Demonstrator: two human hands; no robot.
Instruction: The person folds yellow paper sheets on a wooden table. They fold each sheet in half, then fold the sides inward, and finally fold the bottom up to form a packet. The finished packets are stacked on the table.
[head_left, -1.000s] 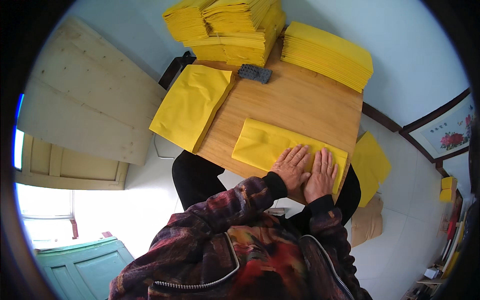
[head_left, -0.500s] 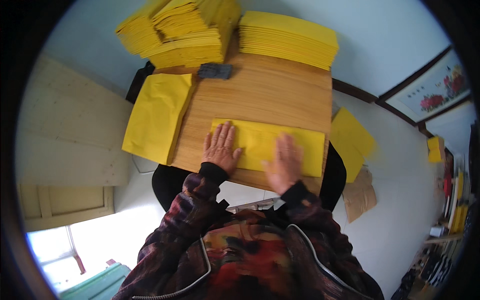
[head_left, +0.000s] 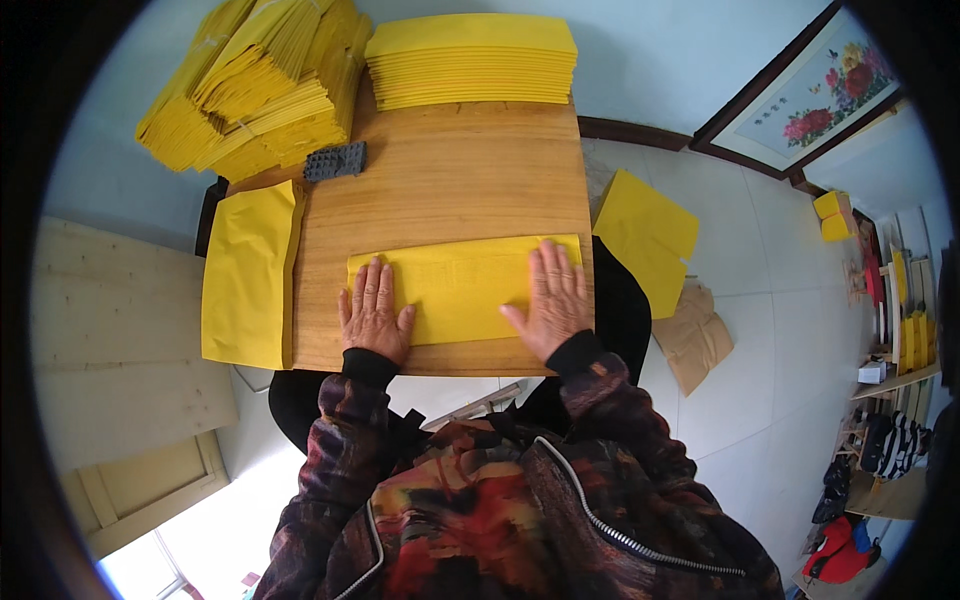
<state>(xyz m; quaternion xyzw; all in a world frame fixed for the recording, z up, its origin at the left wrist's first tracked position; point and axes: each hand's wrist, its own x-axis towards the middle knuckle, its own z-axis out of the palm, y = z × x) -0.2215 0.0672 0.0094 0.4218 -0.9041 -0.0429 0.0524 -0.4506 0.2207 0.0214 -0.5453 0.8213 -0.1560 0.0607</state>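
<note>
A folded yellow sheet (head_left: 460,290) lies lengthwise along the near edge of the wooden table (head_left: 450,180). On its left end my left hand (head_left: 375,318) rests flat, fingers stretched out and pointing away from me. My right hand (head_left: 556,303) presses flat on the right end, thumb spread toward the middle. Neither hand grips anything. To the left, a yellow stack (head_left: 248,275) with a creased top lies at the table's edge. A small dark grey block with a bumpy surface (head_left: 336,161) sits beyond it.
Bundled yellow folded paper (head_left: 270,90) is heaped at the far left. A neat yellow stack (head_left: 470,60) stands along the far edge. On the floor at right lie a yellow sheet (head_left: 650,240) and brown paper (head_left: 695,340). Shelves (head_left: 895,375) line the far right.
My right hand has slid to the right end of the yellow sheet and is now still. My left hand stays flat on the left end. The whole view has turned and shifted.
</note>
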